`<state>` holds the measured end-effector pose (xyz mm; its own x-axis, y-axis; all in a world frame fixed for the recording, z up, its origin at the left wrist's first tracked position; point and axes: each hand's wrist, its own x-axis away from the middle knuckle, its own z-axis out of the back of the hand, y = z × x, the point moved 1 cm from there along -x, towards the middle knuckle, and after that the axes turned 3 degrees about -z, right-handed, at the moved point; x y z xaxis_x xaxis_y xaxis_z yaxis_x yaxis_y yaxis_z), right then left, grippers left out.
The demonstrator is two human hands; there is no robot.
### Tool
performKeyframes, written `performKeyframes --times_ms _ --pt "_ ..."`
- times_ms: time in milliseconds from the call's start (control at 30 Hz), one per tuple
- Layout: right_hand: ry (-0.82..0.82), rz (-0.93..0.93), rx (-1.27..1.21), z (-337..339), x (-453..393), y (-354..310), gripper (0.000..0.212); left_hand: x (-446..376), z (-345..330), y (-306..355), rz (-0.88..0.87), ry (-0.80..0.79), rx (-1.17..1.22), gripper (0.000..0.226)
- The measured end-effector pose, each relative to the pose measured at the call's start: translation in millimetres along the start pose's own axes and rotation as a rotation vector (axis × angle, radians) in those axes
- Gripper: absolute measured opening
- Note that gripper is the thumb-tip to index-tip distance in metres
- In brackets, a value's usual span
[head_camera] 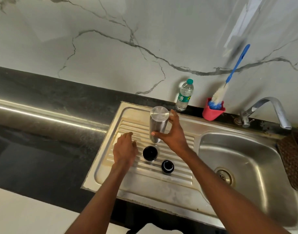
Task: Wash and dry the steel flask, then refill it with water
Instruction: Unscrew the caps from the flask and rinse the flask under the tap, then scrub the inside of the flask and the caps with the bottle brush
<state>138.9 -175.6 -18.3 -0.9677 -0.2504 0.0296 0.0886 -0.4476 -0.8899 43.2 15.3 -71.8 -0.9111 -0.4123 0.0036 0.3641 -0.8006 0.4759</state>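
The steel flask (158,125) stands on the ribbed drainboard (177,168) of the sink unit, its flat end facing up. My right hand (173,134) wraps around it from the right, thumb low on the body and fingers near the top. My left hand (124,150) hovers over the drainboard's left side, fingers loosely curled and holding nothing, its fingertips near a small pale object (118,135). In front of the flask lie two black parts: a cup-like cap (150,153) and a smaller stopper (167,166).
The sink basin (242,166) with its drain is on the right, under the tap (269,110). By the marble wall stand a plastic water bottle (184,96) and a red holder (212,111) with a blue-handled bottle brush (229,78). A dark counter stretches to the left.
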Motion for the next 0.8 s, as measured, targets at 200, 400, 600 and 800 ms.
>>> performKeyframes --times_ms 200,400,600,800 --pt "-0.049 -0.064 0.040 35.7 21.6 27.6 0.116 28.0 23.9 63.2 -0.031 0.416 0.232 0.023" --pt "0.139 -0.079 0.089 94.5 24.6 71.2 0.048 51.9 -13.1 139.9 -0.390 0.311 0.340 0.017" --pt "0.249 -0.119 0.228 165.0 2.3 88.7 0.027 -13.7 -89.1 201.7 -0.451 -0.302 0.000 0.063" --pt "0.305 0.276 0.709 215.4 -49.2 71.2 0.043 -59.9 -128.2 206.7 -0.365 -0.608 -0.296 0.133"
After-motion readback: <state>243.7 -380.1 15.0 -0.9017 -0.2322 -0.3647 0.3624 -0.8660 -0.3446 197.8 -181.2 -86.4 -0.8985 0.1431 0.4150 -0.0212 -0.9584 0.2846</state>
